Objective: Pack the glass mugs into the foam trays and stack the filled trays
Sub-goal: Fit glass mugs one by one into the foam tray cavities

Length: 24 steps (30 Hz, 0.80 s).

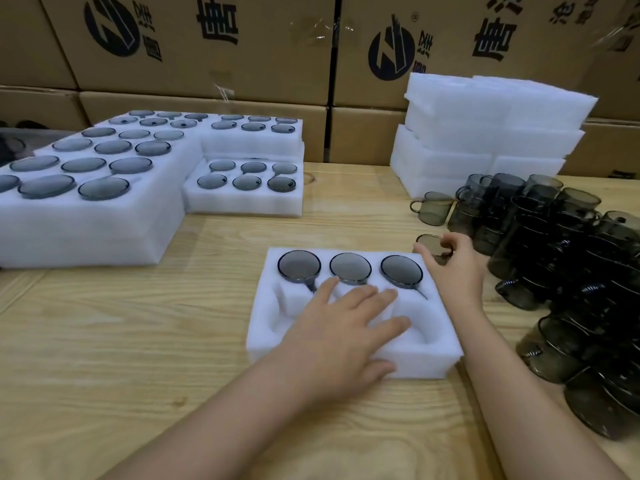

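Wooden table [138, 341], cartons [207, 46] behind: left hand [341, 337] flat on tray [427, 356], right hand [453, 268] grips mug [428, 244].

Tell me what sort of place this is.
Probably a packing station in a warehouse or small factory: printed cardboard boxes stacked along the back, piles of foam trays, and a heap of identical glass mugs on a wooden table.

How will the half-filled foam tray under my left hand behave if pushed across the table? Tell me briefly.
The foam tray is probably light and soft, so it should slide easily on the wooden table. With three mugs only in its far row, it is likely back-heavy and may tilt if lifted by the near edge.
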Each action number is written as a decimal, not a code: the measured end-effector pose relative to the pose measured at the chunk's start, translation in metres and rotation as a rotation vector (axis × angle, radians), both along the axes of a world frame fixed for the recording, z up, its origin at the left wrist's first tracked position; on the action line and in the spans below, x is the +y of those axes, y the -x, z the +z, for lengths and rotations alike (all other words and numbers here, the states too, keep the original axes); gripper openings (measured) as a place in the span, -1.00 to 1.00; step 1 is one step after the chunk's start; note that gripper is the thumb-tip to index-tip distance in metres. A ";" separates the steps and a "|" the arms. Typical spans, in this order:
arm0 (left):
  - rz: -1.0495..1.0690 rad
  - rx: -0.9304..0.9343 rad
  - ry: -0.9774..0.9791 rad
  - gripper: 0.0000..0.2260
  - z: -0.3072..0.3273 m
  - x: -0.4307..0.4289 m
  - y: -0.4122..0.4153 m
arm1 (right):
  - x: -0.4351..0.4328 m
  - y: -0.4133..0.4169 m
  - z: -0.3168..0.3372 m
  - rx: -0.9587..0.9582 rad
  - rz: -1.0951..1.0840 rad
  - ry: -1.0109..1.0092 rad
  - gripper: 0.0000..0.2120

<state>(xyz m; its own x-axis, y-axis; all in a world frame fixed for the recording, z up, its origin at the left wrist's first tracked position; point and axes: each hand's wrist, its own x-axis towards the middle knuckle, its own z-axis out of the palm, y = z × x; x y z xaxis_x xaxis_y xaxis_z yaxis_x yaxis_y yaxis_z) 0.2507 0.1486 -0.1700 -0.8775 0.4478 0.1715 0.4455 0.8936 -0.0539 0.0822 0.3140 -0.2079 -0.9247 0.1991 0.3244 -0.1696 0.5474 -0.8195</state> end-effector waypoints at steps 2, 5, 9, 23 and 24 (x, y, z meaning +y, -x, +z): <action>0.018 0.066 0.016 -0.52 -0.004 -0.010 0.006 | 0.002 -0.007 -0.004 0.019 0.011 0.095 -0.45; 0.094 0.028 0.012 -0.51 -0.009 -0.025 0.022 | 0.004 -0.018 -0.006 0.035 -0.005 0.155 -0.41; 0.088 0.022 0.011 -0.49 -0.009 -0.035 0.032 | 0.003 -0.034 -0.001 0.078 -0.002 0.255 -0.41; 0.212 0.170 -0.828 -0.41 -0.005 0.001 0.032 | -0.041 -0.094 0.051 0.115 0.544 0.419 -0.68; 0.207 0.174 -0.837 -0.44 -0.005 0.001 0.031 | -0.041 -0.095 0.051 0.091 0.553 0.401 -0.71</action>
<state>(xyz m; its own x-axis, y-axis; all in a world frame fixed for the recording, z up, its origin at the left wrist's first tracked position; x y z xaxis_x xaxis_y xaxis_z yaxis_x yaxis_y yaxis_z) 0.2196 0.1496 -0.1750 -0.8580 -0.0499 0.5112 0.3166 0.7324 0.6028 0.1773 0.2731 -0.1565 -0.8975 -0.1731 0.4056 -0.4146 0.0179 -0.9098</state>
